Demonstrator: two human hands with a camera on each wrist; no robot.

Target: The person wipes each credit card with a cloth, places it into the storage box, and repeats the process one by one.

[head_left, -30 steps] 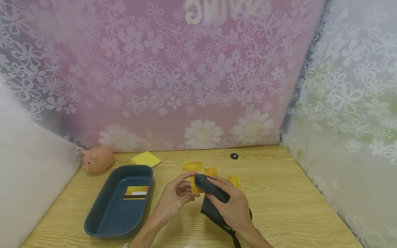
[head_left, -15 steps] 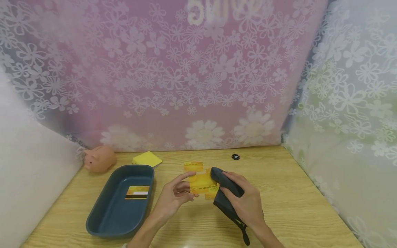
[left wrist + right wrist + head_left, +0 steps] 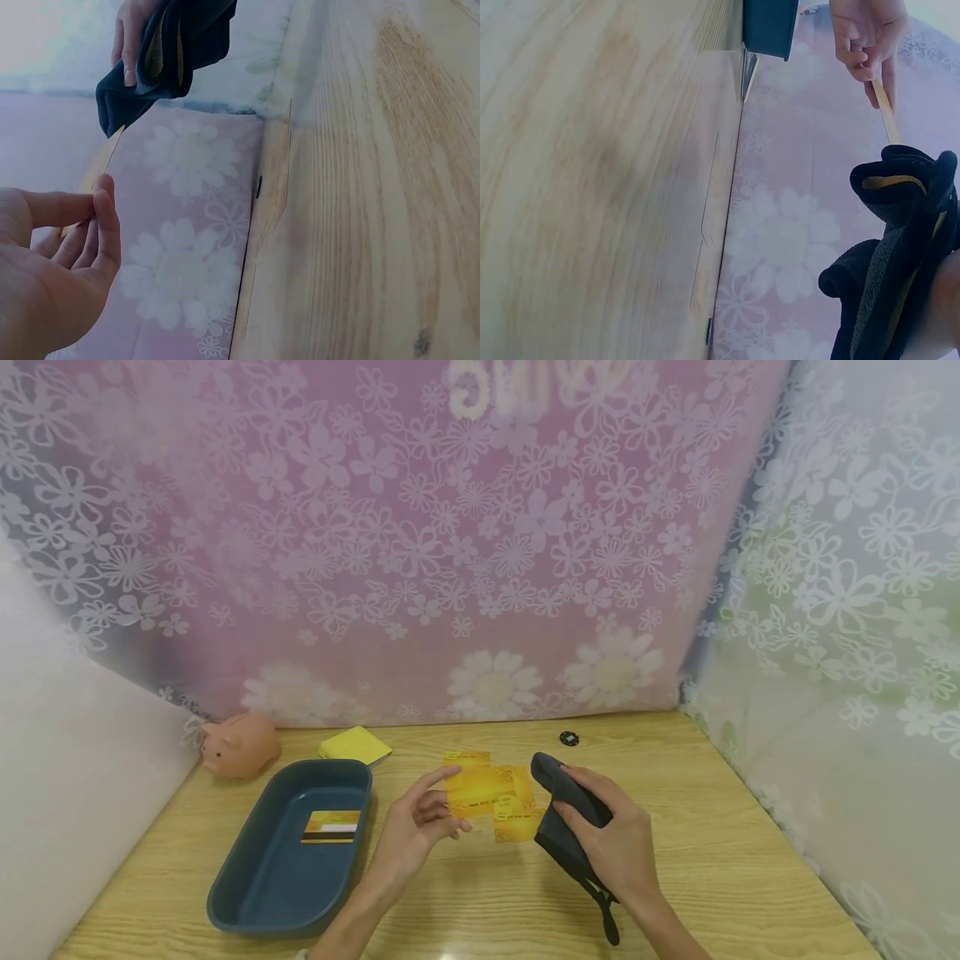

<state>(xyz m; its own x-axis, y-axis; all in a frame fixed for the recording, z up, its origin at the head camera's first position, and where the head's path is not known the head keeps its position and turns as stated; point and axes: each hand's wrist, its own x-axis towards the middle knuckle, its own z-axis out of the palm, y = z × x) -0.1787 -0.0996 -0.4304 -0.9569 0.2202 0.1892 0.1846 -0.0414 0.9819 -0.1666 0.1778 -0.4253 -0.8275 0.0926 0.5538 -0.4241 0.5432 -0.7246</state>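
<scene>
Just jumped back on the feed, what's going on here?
A person's left grip pinches a yellow card above the table, while the right grip holds a dark folded cloth close by it; whether cloth and card touch, I cannot tell. More yellow cards lie on the table beyond and beneath the held one. On the left, one striped card lies in the blue tray.
</scene>
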